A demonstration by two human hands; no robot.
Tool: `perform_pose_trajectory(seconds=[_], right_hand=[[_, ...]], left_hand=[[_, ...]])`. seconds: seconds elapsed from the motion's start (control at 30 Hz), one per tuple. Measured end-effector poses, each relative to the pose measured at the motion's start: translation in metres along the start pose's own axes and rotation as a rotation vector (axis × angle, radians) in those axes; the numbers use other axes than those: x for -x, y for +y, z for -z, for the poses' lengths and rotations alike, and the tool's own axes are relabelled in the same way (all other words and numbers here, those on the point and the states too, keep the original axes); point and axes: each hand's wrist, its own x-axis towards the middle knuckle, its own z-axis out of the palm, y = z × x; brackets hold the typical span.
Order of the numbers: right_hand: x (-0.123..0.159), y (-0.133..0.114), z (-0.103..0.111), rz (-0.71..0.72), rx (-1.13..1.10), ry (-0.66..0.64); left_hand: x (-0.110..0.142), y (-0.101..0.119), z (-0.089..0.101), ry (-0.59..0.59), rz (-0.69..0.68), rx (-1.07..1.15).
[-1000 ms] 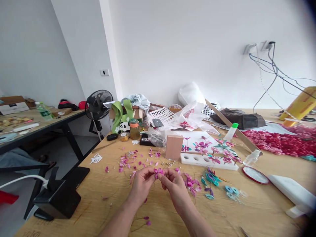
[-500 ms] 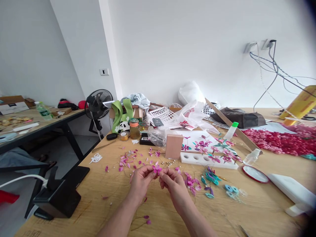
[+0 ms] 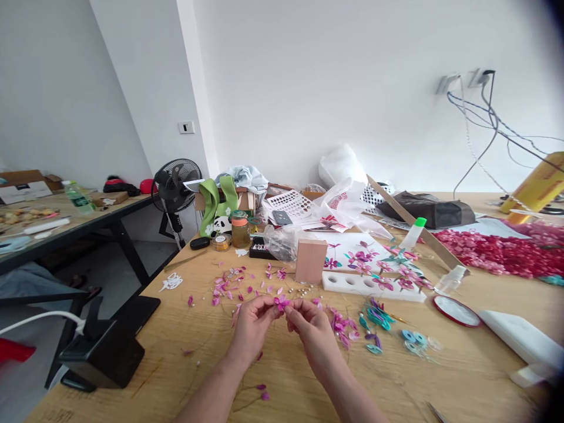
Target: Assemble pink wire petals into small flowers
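Between my fingertips, above the wooden table, is a small magenta artificial flower (image 3: 281,303). My left hand (image 3: 254,322) pinches it from the left with thumb and forefinger. From the right, my right hand (image 3: 309,324) pinches its other side, fingers curled in. Loose pink petals (image 3: 224,288) lie scattered beyond my left hand. Close to my right hand is a heap of pink petals on wires (image 3: 342,326). White beads (image 3: 303,292) sit just past my fingertips. Two purple wired petals (image 3: 263,392) rest between my forearms.
A wooden block (image 3: 311,262) stands beyond my hands, beside a white holed foam strip (image 3: 374,286) with finished flowers. Teal and purple thread (image 3: 379,317) lies to the right, near blue spools (image 3: 413,337). A glass jar (image 3: 240,230) stands at the back; a black box (image 3: 103,355) sits front left.
My right hand's fingers have drawn in more tightly at the flower, and the flower has turned slightly. Both hands stay in nearly the same place.
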Motion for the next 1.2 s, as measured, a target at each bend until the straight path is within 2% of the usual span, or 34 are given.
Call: perform_pose_trajectory(seconds=[0.53, 0.83, 1.0, 1.2], right_hand=[[0.002, -0.005, 0.001, -0.013, -0.068, -0.061], [0.004, -0.011, -0.003, -0.087, -0.125, -0.073], [0.005, -0.010, 0.000, -0.099, -0.144, -0.102], [0.004, -0.008, 0.003, -0.047, -0.081, -0.044]], left_hand=[[0.000, -0.002, 0.002, -0.027, 0.007, -0.012], [0.000, 0.004, 0.002, -0.036, 0.022, 0.017], [0.000, 0.006, 0.005, -0.084, 0.017, 0.035], [-0.001, 0.007, 0.005, -0.131, 0.043, 0.034]])
